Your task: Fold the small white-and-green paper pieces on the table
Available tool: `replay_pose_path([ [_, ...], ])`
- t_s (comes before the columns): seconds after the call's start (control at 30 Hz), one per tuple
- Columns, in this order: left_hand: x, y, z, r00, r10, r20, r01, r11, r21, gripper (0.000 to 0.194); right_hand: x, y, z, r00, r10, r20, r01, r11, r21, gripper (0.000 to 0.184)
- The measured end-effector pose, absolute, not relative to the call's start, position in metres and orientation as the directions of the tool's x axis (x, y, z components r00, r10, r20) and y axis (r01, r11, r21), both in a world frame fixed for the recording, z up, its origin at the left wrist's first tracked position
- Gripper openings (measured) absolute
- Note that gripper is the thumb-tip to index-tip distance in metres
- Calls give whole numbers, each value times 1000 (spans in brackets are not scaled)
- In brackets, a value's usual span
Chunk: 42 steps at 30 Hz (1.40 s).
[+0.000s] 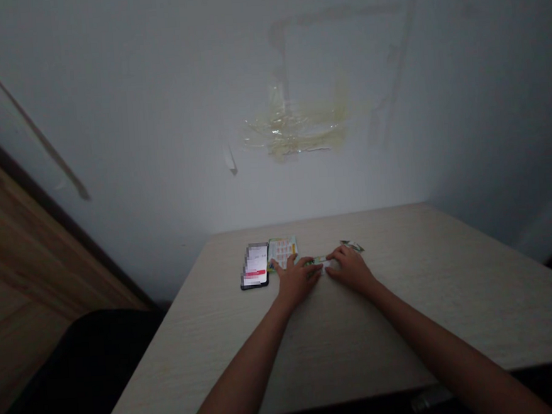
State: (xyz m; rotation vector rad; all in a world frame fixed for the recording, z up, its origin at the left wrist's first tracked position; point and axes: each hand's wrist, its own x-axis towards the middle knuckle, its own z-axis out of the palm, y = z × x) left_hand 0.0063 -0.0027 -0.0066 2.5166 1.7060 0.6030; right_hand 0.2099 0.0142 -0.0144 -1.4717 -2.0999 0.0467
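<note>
Both hands meet over a small green-and-white printed paper piece (319,260) on the table. My left hand (298,281) is palm down, with its thumb and nearest fingers closed at the paper's left end. Its outer fingers spread over the lower edge of a printed card (283,249) with rows of small pictures. From the other side, my right hand (352,270) pinches the right end of the small paper, fingertips low to the tabletop. Part of the paper is hidden beneath the fingers. Just behind my right hand lies a small dark-green and white piece (353,246).
A phone (255,266) with a lit screen lies left of the printed card. The pale wooden table (361,346) meets a wall (156,114) bearing peeling clear tape (299,129). A black object (92,352) stands by the table's left side, near wooden boards (18,244).
</note>
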Motion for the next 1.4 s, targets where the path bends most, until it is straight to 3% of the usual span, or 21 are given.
replay_pose_path([
  [0.27, 7, -6, -1, 315, 908, 275, 890, -383, 245, 27, 210, 12, -15, -258, 871, 417, 843, 414, -343, 41],
  [0.47, 7, -10, 1, 297, 892, 341, 897, -383, 221, 26, 220, 24, -22, -228, 863, 451, 735, 457, -502, 21],
  [0.7, 7, -9, 1, 302, 891, 339, 894, -388, 224, 26, 219, 24, -31, -342, 790, 508, 733, 563, -382, 11],
  [1.07, 9, -9, -2, 284, 897, 339, 900, -371, 228, 24, 212, 20, -21, -171, 844, 509, 871, 371, -322, 20],
  [1.4, 7, -8, -1, 288, 909, 300, 894, -368, 256, 26, 208, 15, -15, -164, 852, 496, 906, 329, -267, 23],
])
